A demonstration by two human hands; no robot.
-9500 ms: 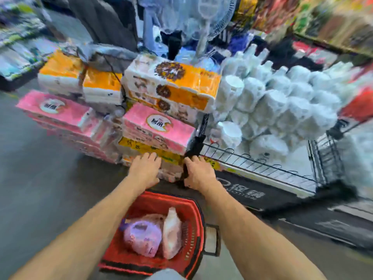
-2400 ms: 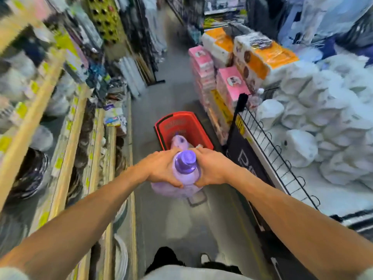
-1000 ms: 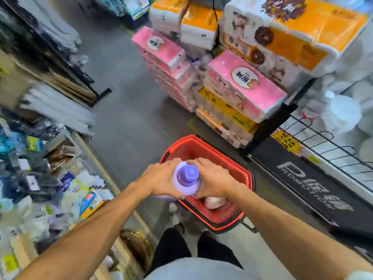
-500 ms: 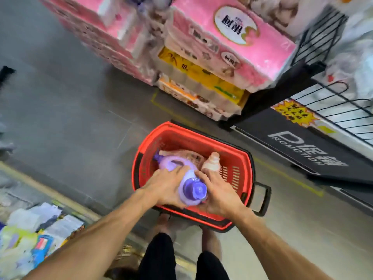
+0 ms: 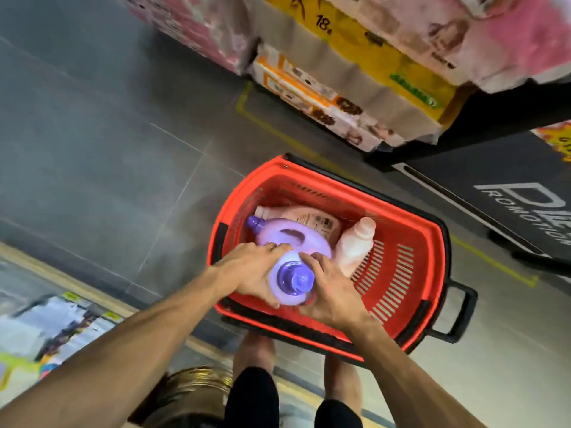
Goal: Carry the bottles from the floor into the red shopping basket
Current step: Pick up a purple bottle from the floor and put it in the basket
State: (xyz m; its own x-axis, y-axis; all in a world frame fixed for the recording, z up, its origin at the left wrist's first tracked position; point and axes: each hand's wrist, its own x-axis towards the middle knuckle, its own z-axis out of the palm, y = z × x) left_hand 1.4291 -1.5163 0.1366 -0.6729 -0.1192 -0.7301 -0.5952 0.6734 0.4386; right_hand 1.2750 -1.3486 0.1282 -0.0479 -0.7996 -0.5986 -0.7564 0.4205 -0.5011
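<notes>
Both hands, left (image 5: 250, 274) and right (image 5: 332, 291), grip a lilac plastic bottle with purple cap (image 5: 292, 281) inside the red plastic shopping basket (image 5: 398, 291).

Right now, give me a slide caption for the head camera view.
Left hand and right hand hold a purple-capped bottle in the red shopping basket, beside other bottles.

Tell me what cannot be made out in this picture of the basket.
Head view only:
- Body of the held purple bottle: covered by the left hand and right hand.
- Label of the beige bottle: too small, partly under the lying purple bottle.
- Tissue packs: blurred, cut off by the top edge.
</notes>
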